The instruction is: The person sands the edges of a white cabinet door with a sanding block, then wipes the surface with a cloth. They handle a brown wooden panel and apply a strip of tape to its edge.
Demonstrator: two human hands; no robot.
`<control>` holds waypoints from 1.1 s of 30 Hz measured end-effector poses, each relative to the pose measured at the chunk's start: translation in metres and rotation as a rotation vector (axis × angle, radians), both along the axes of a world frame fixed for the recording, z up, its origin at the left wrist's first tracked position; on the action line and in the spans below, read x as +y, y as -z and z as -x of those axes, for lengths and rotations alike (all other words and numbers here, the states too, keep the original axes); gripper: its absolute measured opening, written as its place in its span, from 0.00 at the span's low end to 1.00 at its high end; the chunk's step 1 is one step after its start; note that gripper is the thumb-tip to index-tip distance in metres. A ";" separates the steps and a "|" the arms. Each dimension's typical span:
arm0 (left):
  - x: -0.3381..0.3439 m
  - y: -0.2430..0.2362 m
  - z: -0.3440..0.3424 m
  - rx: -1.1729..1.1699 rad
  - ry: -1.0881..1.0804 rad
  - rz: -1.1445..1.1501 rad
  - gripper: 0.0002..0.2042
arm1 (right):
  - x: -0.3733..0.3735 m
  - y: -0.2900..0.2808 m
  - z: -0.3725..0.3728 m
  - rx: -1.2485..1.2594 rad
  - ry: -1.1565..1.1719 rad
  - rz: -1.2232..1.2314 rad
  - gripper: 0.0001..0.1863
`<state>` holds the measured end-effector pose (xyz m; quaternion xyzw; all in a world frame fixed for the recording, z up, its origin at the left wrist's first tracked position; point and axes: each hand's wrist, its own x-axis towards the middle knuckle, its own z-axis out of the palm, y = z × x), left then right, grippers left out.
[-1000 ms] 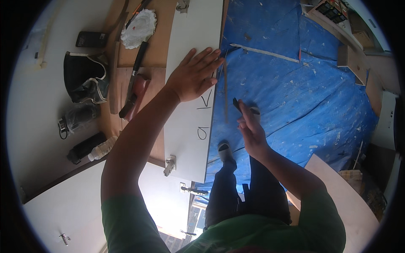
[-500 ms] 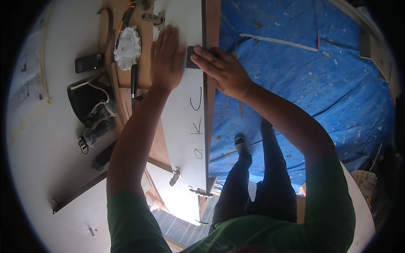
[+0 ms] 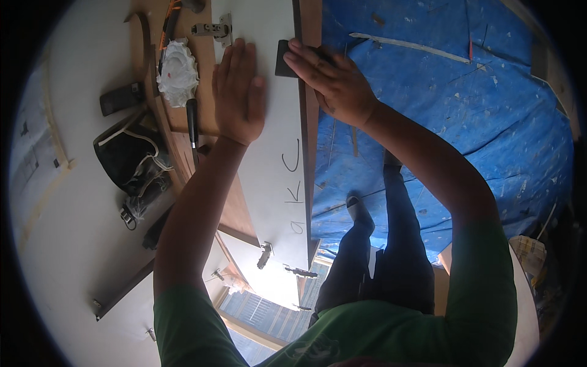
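panel, white [image 3: 272,122], runs 12 to 6 o'clock. left hand [image 3: 238,92] flat on it, fingers together, thumb a bit apart, holding nothing. right hand [image 3: 333,82] holds dark block [image 3: 282,62] at panel's 3 o'clock edge, fingers laid over it, thumb not clear. done: one hinge [image 3: 214,29] on near panel's 11 o'clock corner, second hinge [image 3: 264,255] near 7, black marks [image 3: 293,189] on the face. edge work looks under way; how much is left, can't tell. crumpled white thing [image 3: 177,73], black-handled tool [image 3: 192,122] toward 10, blue sheet [image 3: 440,128] toward 2.
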<state>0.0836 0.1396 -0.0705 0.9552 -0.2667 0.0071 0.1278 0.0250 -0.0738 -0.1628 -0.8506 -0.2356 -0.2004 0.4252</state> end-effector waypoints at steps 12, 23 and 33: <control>0.005 0.003 0.000 -0.041 0.031 0.011 0.29 | 0.001 -0.005 0.039 0.065 -0.103 -0.071 0.41; 0.003 0.005 0.000 -0.019 0.026 0.039 0.29 | -0.009 -0.015 0.087 0.083 -0.346 0.012 0.33; 0.004 0.005 -0.001 0.003 0.017 0.039 0.29 | -0.003 -0.028 0.121 0.199 -0.440 -0.073 0.32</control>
